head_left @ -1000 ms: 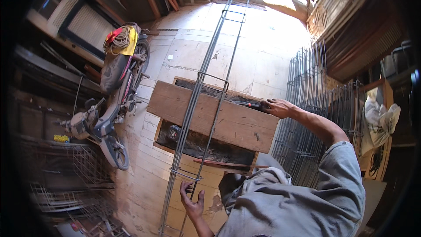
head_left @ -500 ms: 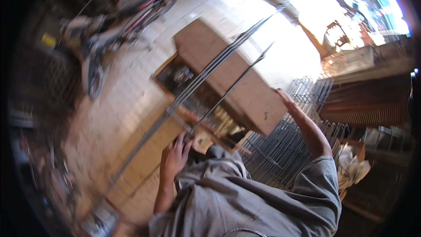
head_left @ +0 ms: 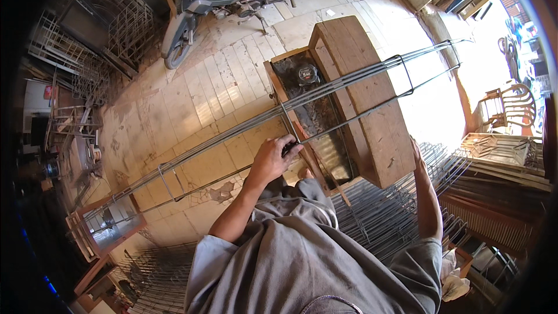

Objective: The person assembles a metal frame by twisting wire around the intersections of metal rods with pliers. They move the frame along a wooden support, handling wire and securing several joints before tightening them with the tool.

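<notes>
A long steel rebar cage [head_left: 224, 135] with square stirrups lies slantwise across a wooden workbench [head_left: 372, 90], which has a thick raised top and an open tray beside it. My left hand [head_left: 274, 160] is closed at a stirrup corner by the tray's near edge; something dark shows between its fingers, too small to name. My right hand [head_left: 417, 154] is against the right end of the bench top, its fingers mostly hidden by the wood. In the tray lies a round black tape measure [head_left: 307, 74].
Bundles of bent steel rods [head_left: 378, 212] lie under and right of the bench. A motorbike [head_left: 215, 0] stands at the far left. The cage's left end rests on a wooden-framed stand [head_left: 113, 224]. A wooden chair [head_left: 508, 107] stands at the far right.
My view has turned, so bench and cage now sit farther right and the cage lies flatter across the picture. Both hands stay near the same places, the left at the stirrup, the right at the bench end.
</notes>
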The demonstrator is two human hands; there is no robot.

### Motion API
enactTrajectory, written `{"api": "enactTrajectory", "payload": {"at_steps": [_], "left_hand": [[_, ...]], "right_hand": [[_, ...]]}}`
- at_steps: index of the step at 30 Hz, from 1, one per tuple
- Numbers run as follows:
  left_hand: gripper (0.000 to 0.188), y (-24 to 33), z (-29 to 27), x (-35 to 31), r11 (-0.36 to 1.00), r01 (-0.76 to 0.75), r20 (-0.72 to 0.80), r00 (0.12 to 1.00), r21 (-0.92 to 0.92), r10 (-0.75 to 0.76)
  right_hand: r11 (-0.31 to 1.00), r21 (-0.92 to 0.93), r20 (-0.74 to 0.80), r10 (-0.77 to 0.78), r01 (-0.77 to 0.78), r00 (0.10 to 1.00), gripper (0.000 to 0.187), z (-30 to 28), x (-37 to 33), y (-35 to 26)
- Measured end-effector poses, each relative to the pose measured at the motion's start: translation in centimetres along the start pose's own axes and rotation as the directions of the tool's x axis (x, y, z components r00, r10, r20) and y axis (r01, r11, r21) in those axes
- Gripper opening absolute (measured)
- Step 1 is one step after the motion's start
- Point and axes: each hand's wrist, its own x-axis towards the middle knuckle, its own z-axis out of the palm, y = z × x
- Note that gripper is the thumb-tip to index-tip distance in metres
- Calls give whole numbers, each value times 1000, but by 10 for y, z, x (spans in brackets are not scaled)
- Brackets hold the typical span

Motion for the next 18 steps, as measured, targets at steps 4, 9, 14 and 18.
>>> {"api": "enactTrajectory", "payload": {"at_steps": [4,9,14,18], "left_hand": [[32,-5,1,-4,999,-43,-38,998,15,44],[30,-2,-1,-3,998,53,9,999,-41,-53],[30,-8,-4,-6,998,-16,34,999,-67,18],[38,-22,3,-7,997,-56,117,991,-58,63]], "right_hand": [[995,-65,-94,-83,77,992,32,-24,3,-21],[942,119,-8,317,-314,949,10,-86,-29,-41],[939,192,-216,324,-285,921,16,-134,-122,-48],[943,240,-148,271,-231,951,14,-169,-147,-172]]}}
